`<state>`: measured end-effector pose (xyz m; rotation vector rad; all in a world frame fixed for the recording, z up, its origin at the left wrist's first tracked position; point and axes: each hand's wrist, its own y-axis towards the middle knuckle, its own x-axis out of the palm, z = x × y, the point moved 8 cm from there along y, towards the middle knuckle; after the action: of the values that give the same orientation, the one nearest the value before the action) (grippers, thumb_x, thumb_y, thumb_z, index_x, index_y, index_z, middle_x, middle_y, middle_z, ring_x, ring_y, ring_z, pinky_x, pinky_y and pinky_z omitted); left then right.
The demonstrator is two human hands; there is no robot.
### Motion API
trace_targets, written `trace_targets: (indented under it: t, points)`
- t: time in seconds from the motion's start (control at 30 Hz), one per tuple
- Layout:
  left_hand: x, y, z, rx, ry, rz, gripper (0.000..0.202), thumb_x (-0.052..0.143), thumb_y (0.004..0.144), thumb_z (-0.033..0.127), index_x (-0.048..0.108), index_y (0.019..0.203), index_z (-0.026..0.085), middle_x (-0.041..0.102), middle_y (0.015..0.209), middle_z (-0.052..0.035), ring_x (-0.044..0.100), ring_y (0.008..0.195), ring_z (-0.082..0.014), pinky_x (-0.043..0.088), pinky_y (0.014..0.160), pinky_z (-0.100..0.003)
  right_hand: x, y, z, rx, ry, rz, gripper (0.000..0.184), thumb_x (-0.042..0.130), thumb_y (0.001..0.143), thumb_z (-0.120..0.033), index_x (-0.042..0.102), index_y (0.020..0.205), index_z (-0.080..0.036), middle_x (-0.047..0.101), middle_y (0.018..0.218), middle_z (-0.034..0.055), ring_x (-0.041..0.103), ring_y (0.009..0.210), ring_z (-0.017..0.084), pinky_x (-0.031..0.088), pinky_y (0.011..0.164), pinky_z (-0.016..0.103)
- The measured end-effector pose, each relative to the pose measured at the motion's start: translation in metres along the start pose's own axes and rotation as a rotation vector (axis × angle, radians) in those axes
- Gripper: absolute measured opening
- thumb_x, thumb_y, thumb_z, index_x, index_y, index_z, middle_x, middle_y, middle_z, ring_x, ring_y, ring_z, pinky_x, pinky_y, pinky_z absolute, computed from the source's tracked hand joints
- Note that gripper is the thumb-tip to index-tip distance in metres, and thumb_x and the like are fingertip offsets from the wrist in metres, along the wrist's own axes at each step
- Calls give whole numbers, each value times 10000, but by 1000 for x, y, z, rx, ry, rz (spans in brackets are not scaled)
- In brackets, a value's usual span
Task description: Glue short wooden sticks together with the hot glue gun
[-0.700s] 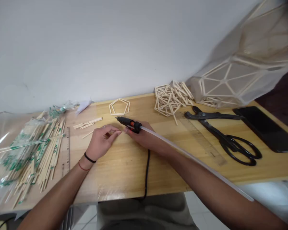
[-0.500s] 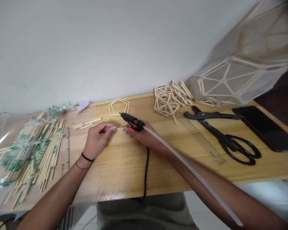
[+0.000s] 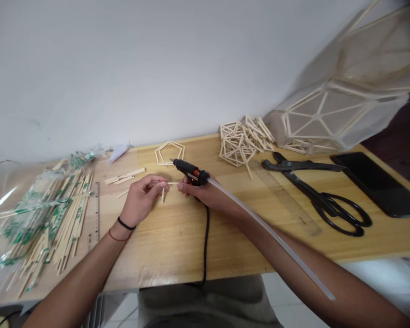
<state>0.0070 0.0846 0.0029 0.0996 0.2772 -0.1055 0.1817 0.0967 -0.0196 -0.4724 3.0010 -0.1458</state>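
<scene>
Left hand (image 3: 141, 198) pinches short pale wooden sticks (image 3: 167, 184) above light wooden tabletop (image 3: 259, 228). Right hand (image 3: 205, 193) grips black hot-glue gun (image 3: 187, 169), long translucent glue rod (image 3: 269, 237) projecting rearward; right fingertips meet one stick's end

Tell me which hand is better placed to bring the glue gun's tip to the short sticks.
Right, most likely. The right hand grips the glue gun, whose nozzle points just past the short sticks. The left hand is occupied pinching them.
</scene>
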Motion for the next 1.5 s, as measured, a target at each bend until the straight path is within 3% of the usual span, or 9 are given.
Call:
trace_targets:
  t: [0.23, 0.6, 0.87, 1.5]
  points:
    - [1, -1, 0, 14, 38, -31, 284, 726, 877, 435, 713, 944, 159, 741, 750, -41, 650, 625, -140, 501, 586, -240, 2, 0, -7, -27, 26, -17, 168, 691, 783, -350, 614, 797, -202, 670, 693, -21, 603, 614, 128, 498, 646, 269]
    - [3, -1, -1, 17, 3, -71, 276, 704, 897, 431, 644, 988, 177, 708, 779, -23, 551, 583, -111, 437, 558, -226, 5, -1, -11, 14, 58, -66, 152, 676, 794, -339, 645, 776, -191, 674, 703, -10, 569, 620, 115, 473, 633, 254]
    - [9, -3, 3, -91, 85, -138, 420, 608, 930, 549, 677, 829, 147, 552, 619, 14, 430, 519, -96, 332, 493, -225, 1, -1, -9, 8, 102, -43, 213, 654, 806, -392, 662, 755, -185, 698, 765, 22, 583, 676, 128, 459, 641, 261]
    - [4, -3, 2, -45, -56, -134, 306, 703, 904, 436, 711, 800, 148, 614, 653, -11, 477, 561, -99, 373, 533, -225, 5, -2, -9, 23, 106, -103, 219, 675, 792, -401, 668, 770, -183, 637, 691, -4, 548, 629, 119, 404, 593, 258]
